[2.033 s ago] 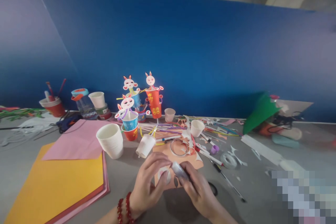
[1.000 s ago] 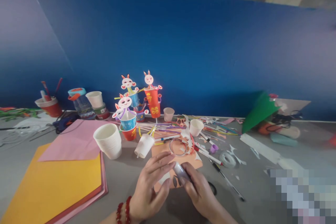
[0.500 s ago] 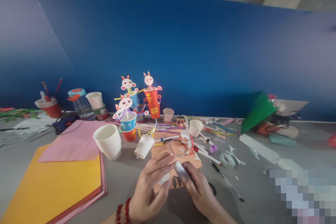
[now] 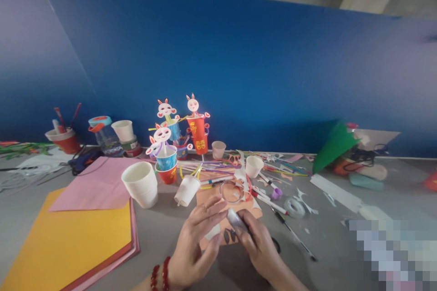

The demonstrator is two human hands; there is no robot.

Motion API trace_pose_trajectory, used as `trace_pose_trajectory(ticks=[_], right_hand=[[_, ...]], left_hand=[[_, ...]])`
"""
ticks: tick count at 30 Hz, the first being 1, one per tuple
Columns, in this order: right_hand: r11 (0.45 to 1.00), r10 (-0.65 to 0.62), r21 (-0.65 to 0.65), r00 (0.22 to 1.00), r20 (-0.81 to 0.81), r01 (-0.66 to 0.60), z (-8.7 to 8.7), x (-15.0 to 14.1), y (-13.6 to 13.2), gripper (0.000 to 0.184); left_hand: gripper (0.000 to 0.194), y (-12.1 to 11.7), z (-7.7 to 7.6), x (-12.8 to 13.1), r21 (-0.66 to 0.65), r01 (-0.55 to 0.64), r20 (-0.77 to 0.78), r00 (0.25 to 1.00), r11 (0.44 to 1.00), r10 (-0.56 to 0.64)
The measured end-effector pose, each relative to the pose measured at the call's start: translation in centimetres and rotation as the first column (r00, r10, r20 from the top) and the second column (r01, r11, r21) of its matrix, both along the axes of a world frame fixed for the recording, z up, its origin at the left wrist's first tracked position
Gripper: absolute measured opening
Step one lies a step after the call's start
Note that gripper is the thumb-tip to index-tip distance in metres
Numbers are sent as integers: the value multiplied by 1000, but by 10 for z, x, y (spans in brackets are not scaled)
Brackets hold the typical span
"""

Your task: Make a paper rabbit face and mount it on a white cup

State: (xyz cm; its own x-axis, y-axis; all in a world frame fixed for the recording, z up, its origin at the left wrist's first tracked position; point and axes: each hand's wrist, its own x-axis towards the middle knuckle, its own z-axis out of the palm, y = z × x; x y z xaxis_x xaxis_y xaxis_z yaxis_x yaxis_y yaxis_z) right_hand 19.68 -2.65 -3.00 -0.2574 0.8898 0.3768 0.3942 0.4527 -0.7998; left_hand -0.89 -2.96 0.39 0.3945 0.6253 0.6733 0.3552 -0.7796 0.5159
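My right hand is closed on a small, shiny, whitish object with a rounded outline; its kind is hard to tell. Fingers stretched and apart, my left hand has a fingertip right at the object's left end, perhaps touching it. Red bead bracelets circle the left wrist. Beneath both hands lies a sheet of orange paper with dark leaf-shaped pieces on it. A black loop shows partly behind my right hand. Left of the hands, a white paper cup with straws lies tilted.
Rabbit-faced cup figures stand near the blue partition. A large white cup is beside yellow paper and pink paper. At the right are a clear tape roll, a pen and paper scraps.
Both hands keep almost the same pose, with the whitish object still in the right one. The view has shifted very slightly.
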Motion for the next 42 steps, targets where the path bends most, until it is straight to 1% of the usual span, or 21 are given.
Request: trace_pose_trajectory(ticks=[4,9,16,20,29,34,39,42], right_hand=[[1000,1,5,1000,-9,-1,2,-1,-1,10],[999,43,2,999,-14,-43,5,-2,-3,10],[1000,-4,-28,1000,-27,3,2,-2,0,12],[1000,8,-25,999,-41,-9,2,-2,0,15],[1000,18,-4,999,-42,-18,0,-2,-1,11],[1000,2,-2,999,-39,-2,-1,-3,0,12],[1000,0,-30,999,-44,-1,1,-4,1,16],[999,4,-32,999,-38,-5,3,-5,0,17]], left_hand=[[54,0,-1,-1,1,-2,-10,1000,1000,2],[52,2,-3,-1,-8,-2,-1,1000,1000,2],[53,1,-4,-1,7,9,1,1000,1000,-9],[54,1,-4,0,10,-2,-14,1000,1000,2],[52,7,-4,1,36,-23,-3,1000,999,23],[44,10,0,2,77,-37,12,999,996,36],[31,9,1,3,52,-116,-6,993,992,117],[27,10,-1,4,66,-115,-11,993,991,116]])
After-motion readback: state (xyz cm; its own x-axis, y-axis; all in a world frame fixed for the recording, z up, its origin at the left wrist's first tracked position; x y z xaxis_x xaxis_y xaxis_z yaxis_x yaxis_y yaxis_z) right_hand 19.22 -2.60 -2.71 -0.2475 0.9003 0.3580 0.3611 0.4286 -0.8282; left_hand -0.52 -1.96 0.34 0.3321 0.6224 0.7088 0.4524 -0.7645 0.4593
